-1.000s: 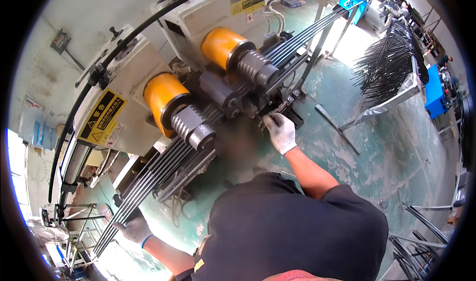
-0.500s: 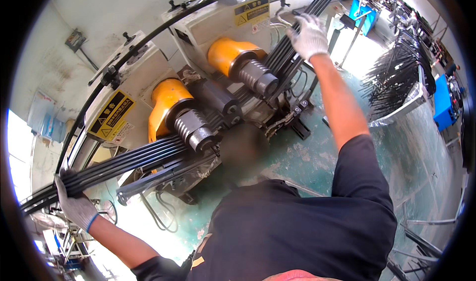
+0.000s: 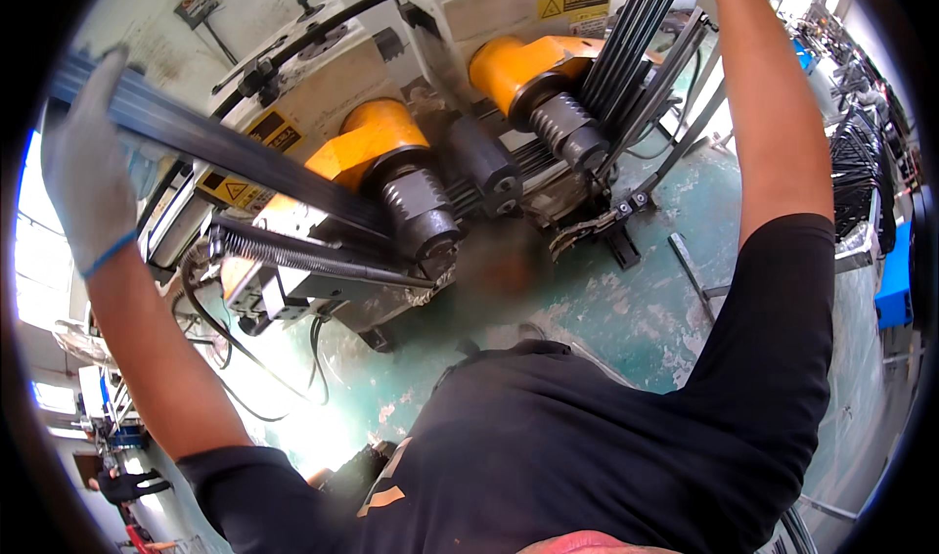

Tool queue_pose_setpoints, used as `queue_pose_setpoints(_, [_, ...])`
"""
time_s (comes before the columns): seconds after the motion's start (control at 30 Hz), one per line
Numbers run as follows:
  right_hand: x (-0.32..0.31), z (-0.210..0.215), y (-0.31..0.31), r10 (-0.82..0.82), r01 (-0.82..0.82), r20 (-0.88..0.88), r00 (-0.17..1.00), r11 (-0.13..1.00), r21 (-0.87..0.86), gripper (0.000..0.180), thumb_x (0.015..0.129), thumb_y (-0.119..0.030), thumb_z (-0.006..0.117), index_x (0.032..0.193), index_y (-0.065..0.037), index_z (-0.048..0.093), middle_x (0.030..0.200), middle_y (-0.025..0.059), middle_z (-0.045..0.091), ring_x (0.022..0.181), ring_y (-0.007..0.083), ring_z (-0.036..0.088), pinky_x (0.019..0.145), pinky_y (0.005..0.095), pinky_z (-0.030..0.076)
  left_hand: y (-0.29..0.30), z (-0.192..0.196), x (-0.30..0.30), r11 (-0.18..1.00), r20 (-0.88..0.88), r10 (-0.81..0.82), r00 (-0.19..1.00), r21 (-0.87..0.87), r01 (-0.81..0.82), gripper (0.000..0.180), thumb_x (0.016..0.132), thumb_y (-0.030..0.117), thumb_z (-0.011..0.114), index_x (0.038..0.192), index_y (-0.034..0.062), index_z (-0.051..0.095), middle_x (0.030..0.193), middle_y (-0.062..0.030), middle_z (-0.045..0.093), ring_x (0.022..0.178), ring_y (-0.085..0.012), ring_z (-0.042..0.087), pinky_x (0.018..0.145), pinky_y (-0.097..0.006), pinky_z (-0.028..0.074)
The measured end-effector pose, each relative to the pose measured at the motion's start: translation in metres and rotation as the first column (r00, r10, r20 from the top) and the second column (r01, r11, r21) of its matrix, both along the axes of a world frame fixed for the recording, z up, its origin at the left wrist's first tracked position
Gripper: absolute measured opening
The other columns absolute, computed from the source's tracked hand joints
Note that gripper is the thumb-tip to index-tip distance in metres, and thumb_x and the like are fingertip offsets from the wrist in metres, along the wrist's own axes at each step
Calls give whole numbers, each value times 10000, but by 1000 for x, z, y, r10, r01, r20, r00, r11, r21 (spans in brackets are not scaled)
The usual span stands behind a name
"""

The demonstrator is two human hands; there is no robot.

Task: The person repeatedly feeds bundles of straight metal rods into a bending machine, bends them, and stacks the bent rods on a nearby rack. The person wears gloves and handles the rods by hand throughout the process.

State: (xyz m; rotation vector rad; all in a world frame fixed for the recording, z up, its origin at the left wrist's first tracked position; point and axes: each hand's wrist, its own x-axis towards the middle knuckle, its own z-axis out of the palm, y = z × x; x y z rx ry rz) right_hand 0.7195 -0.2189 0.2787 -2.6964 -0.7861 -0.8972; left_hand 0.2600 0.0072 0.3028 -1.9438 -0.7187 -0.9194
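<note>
A bundle of several long black tubes (image 3: pixel 245 158) slants up to the left from the bending machine. My left hand (image 3: pixel 90 168), in a white knitted glove with a blue cuff edge, closes on the bundle's left part; the hand is somewhat smeared. At the right, tubes (image 3: pixel 634 50) rise steeply from the machine to the top edge. My right forearm (image 3: pixel 773 94) reaches up beyond the upper rim, so the right hand is hidden. Between the two tube sections sit two orange bending heads (image 3: pixel 383 132) with ribbed dark steel rollers (image 3: pixel 416 202). A plain dark cylinder (image 3: pixel 479 163) stands between them.
A spring-wrapped bar (image 3: pixel 313 261) juts left below the bundle, with black cables (image 3: pixel 318 358) hanging under it. Metal legs (image 3: pixel 696 270) stand on the worn green floor (image 3: pixel 626 329). Piled black tubes (image 3: pixel 861 158) and a blue box (image 3: pixel 894 285) are far right. A person (image 3: pixel 127 481) appears lower left.
My left hand has lifted the tubes' left part, which now tilts more steeply. My right hand has gone up out of the picture. The whole view has shifted somewhat.
</note>
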Motion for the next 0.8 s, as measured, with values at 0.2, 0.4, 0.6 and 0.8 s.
queue_pose_setpoints(0.2, [12, -26, 5, 57, -57, 14, 998, 998, -13, 460, 989, -333, 558, 1334, -29, 587, 1267, 216, 647, 1173, 302, 613, 984, 436, 489, -46, -17, 115, 881, 281, -386, 879, -171, 441, 289, 972, 49, 540, 1246, 36, 631, 892, -70, 654, 764, -156, 645, 714, -295, 539])
queue_pose_setpoints(0.4, [12, -34, 21, 137, -137, 23, 990, 991, 2, 421, 991, -315, 574, 1294, -25, 606, 1219, 203, 661, 1108, 281, 624, 929, 411, 498, -86, -34, 143, 377, 795, -427, 432, -278, 883, 356, 942, 42, 500, 1291, -17, 542, 797, -21, 558, 629, -134, 572, 586, -299, 510])
queue_pose_setpoints(0.6, [6, -50, 18, 154, -153, 7, 988, 988, -21, 382, 992, -298, 590, 1254, -21, 625, 1170, 190, 675, 1044, 259, 635, 874, 387, 508, -83, -39, 144, 390, 784, -442, 435, -269, 881, 316, 953, 42, 516, 1265, 22, 562, 794, -10, 555, 621, -108, 575, 563, -272, 500])
queue_pose_setpoints(0.8, [6, -58, 21, 175, -175, 0, 985, 984, -22, 345, 994, -280, 606, 1214, -17, 644, 1122, 177, 689, 979, 238, 646, 820, 362, 518, -79, -43, 151, 419, 818, -407, 406, -229, 879, 307, 956, 35, 509, 1259, 22, 559, 801, -10, 557, 610, -102, 569, 559, -261, 496])
